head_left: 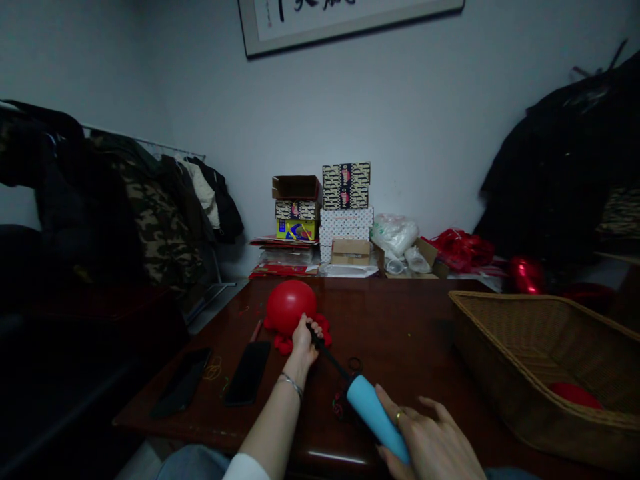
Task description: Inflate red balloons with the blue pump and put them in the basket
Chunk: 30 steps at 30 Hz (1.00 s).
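A round, inflated red balloon stands over the dark table, with a pile of limp red balloons behind my left hand. My left hand is closed around the balloon's neck and the black nozzle end of a hand pump; the fingers hide the joint. The pump's light blue barrel slants down toward me. Against its lower end rests my right hand, thumb underneath and index finger along the side, the other fingers partly spread. A dark ring-shaped band lies beside the pump's rod.
A wicker basket with a red balloon inside stands at the right. Two dark phones and yellow rubber bands lie at the left. Stacked boxes and plastic bags line the table's far side.
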Motion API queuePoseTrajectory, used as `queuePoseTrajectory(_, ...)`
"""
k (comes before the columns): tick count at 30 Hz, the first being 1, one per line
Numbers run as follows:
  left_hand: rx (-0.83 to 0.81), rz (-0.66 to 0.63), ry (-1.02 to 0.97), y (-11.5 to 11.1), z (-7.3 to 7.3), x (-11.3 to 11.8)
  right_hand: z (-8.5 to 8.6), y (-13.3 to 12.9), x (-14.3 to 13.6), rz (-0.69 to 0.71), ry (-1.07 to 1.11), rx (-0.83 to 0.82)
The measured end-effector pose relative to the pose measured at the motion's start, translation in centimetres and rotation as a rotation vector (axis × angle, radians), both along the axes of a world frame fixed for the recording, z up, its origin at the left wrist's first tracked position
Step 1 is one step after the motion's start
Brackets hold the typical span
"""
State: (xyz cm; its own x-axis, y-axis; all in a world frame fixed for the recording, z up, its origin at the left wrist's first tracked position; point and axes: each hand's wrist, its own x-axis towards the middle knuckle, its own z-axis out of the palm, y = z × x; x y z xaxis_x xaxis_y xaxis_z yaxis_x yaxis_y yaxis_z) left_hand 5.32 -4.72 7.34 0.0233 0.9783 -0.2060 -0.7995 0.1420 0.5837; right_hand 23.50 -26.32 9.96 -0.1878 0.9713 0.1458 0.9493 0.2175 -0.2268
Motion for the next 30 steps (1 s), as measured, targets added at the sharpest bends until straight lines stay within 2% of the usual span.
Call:
queuePoseTrajectory(6, -0.009, 0.008, -0.016, -0.5, 1.0, 0.6, 0.7, 0.5, -0.8, -0.029, -0.027, -0.005)
queuePoseTrajectory(16, 0.001, -0.005, 0.054, -1.9, -0.2, 2.4, 1.8, 3.9, -3.9, -0.090, -0.034, 0.036)
queuePoseTrajectory(21, -0.018, -0.022, 0.054, -2.2, -0.6, 2.9, 1.3, 4.9, -4.5, -0.112, -0.042, 0.062)
queuePoseTrajectory(30, 0.000, 0.009, 0.087, -1.7, -1.4, 2.8, 0.6, 4.8, -4.3, -0.107, -0.064, 0.078)
